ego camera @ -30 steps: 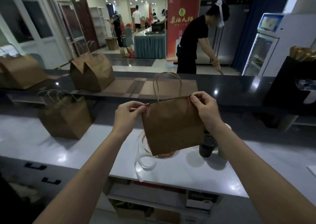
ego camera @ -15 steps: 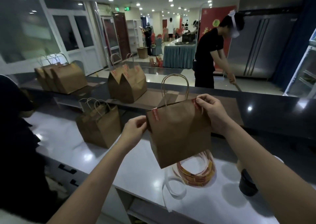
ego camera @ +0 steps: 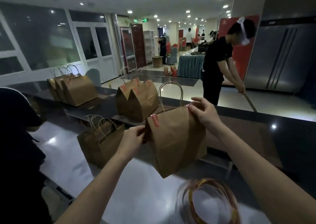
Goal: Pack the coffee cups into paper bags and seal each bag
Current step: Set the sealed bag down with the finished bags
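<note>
I hold a brown paper bag (ego camera: 176,141) in the air above the white counter (ego camera: 71,165), its folded top closed by red sticker strips at both ends. My left hand (ego camera: 132,139) pinches the bag's left top corner. My right hand (ego camera: 202,111) pinches the right top corner at the other sticker. The bag's twisted paper handles stand up between my hands. No coffee cup shows in this view.
An open bag (ego camera: 100,141) stands on the counter to the left. Sealed bags (ego camera: 136,100) and a further group of bags (ego camera: 75,88) sit on the dark raised ledge. A coil of sticker tape (ego camera: 210,201) lies at front right. A person (ego camera: 220,64) sweeps beyond the counter.
The bag has been lifted and carried to the left, away from the dark cups that stood at the right. The view has swung left with it. Both hands keep their pinch on the top corners.
</note>
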The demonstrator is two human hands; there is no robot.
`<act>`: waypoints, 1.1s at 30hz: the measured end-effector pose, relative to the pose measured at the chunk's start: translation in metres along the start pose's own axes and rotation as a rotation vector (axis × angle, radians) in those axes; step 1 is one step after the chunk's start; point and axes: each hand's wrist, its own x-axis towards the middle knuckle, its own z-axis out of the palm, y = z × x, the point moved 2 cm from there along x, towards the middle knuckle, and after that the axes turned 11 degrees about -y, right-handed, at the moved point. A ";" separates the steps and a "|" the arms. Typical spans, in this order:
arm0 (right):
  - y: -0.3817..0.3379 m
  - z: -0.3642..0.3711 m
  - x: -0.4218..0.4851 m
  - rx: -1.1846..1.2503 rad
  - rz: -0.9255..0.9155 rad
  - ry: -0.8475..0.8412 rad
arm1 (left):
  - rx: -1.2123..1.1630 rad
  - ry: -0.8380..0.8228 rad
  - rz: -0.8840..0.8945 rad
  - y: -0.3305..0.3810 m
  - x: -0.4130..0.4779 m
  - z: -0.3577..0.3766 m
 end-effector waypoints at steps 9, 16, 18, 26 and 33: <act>0.006 0.024 0.056 -0.322 -0.136 0.018 | 0.138 0.135 0.045 -0.009 0.059 -0.017; 0.018 0.067 0.077 -0.331 -0.095 -0.014 | 0.165 0.109 0.111 -0.012 0.124 -0.044; 0.020 0.079 0.088 -0.328 -0.063 -0.007 | 0.166 0.090 0.119 -0.015 0.146 -0.052; 0.013 0.119 0.129 -0.245 0.172 -0.003 | 0.141 -0.014 0.162 -0.032 0.220 -0.071; 0.035 0.145 0.152 -0.259 0.288 0.004 | 0.143 -0.084 0.156 -0.058 0.256 -0.070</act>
